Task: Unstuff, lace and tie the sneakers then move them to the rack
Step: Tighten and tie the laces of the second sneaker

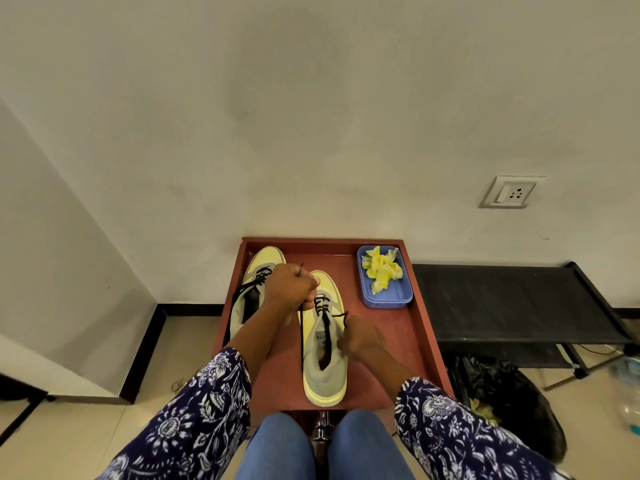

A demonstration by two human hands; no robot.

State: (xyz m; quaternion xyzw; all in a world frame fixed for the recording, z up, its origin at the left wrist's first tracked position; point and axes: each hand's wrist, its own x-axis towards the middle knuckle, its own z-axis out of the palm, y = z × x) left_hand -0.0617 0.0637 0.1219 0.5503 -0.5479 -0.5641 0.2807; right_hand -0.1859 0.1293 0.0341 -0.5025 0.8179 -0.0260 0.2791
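Only the head view to go on, looking down at a red-brown table (420, 327) with a raised rim, pushed up against the wall.

The nearer sneaker (323, 344) is stood in the middle of the table, toe pointed away and heel toward the knees, which is probably so the eyelets face up and can be reached from both sides. The black lace (302, 327) is being pulled up and out on the left by the left hand (290, 287), whose grip is a closed fist round the lace, raised above the toe so slack gets drawn through. The right hand (360, 337) is kept low at the right side of the collar, fingers curled in a pinch on the other lace end (343, 318), seemingly to hold that side steady. Only the lower eyelets look laced, so lacing seems to be mid-way, and nothing is tied yet.

The second sneaker (254, 289) is parked at the far left, partly hidden by the left arm, with its laces hanging loose.

Yellow stuffing paper (381, 270) has been dumped in a blue tray (388, 301) at the far right corner, out of the way. The black rack (512, 299) is just right of the table, nothing on it.

Count: two sneakers, two hands, one tray, one wad of paper, one rack.
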